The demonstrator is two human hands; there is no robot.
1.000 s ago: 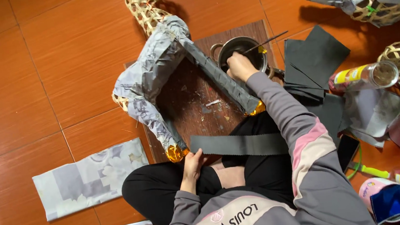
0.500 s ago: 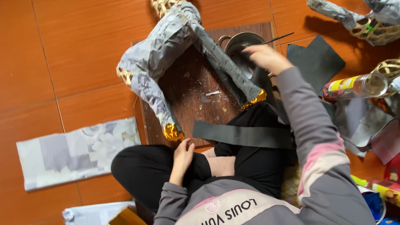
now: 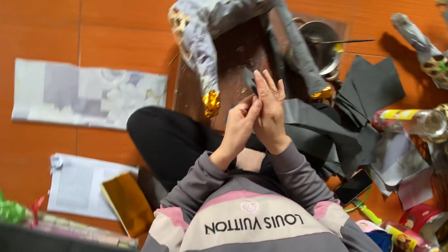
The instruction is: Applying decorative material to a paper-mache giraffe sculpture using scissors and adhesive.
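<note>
Dark grey paper [image 3: 321, 128] lies in strips and sheets across the person's lap and over the orange tiled floor [image 3: 21, 30], just below the two hands. The left hand [image 3: 237, 127] and right hand [image 3: 270, 111] meet above it; the left fingers pinch at the right palm, the right fingers stand straight and together, and whether anything is between them cannot be told. Just beyond the hands stands a paper-wrapped frame [image 3: 214, 13] with gold foil tips, on a dark board [image 3: 234, 60]. A metal bowl [image 3: 321, 47] sits behind it with a thin stick across its rim; its contents are too dark to tell. A clear jar [image 3: 415, 120] lies on its side to the right, near a phone [image 3: 353, 186]. A newspaper sheet [image 3: 86, 92] lies to the left.
</note>
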